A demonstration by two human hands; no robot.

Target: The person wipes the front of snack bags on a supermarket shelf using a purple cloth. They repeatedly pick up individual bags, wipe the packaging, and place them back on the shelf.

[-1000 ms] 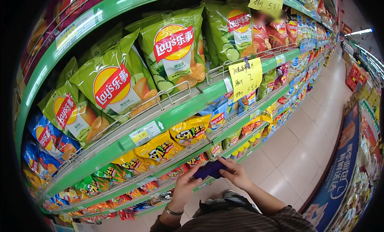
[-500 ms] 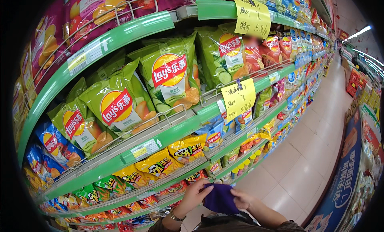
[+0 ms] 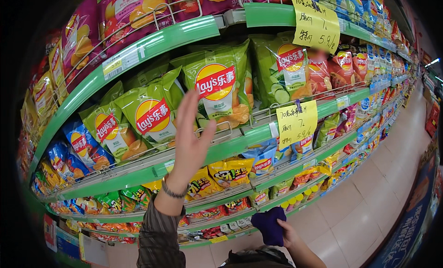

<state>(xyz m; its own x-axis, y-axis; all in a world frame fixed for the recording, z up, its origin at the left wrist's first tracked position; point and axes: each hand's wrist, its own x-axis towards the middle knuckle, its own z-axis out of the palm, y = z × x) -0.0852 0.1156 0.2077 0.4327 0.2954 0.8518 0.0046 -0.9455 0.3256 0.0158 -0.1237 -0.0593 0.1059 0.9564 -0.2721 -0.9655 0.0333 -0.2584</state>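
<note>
My left hand (image 3: 191, 141) is raised in front of the shelf, fingers stretched and thumb apart, holding nothing. Its fingertips overlap the edge of an upright green potato chip bag (image 3: 226, 97); whether they touch it I cannot tell. Another green chip bag (image 3: 145, 106) leans just left of the fingers. Lower down, my right hand (image 3: 290, 235) grips a dark purple cloth (image 3: 267, 226) by its right side, and the cloth hangs bunched in front of my body. The fingers behind the cloth are partly hidden.
A wire rail (image 3: 217, 138) runs along the green shelf edge (image 3: 138, 173). Yellow handwritten price signs (image 3: 295, 125) hang out from it. Yellow snack bags (image 3: 230, 172) fill the shelf below, purple bags (image 3: 134, 18) the one above. A tiled floor (image 3: 350, 212) lies to the right.
My left hand has let go of the purple cloth and risen toward the green chip bags, opening. My right hand keeps the cloth, slightly further right. The view has shifted left.
</note>
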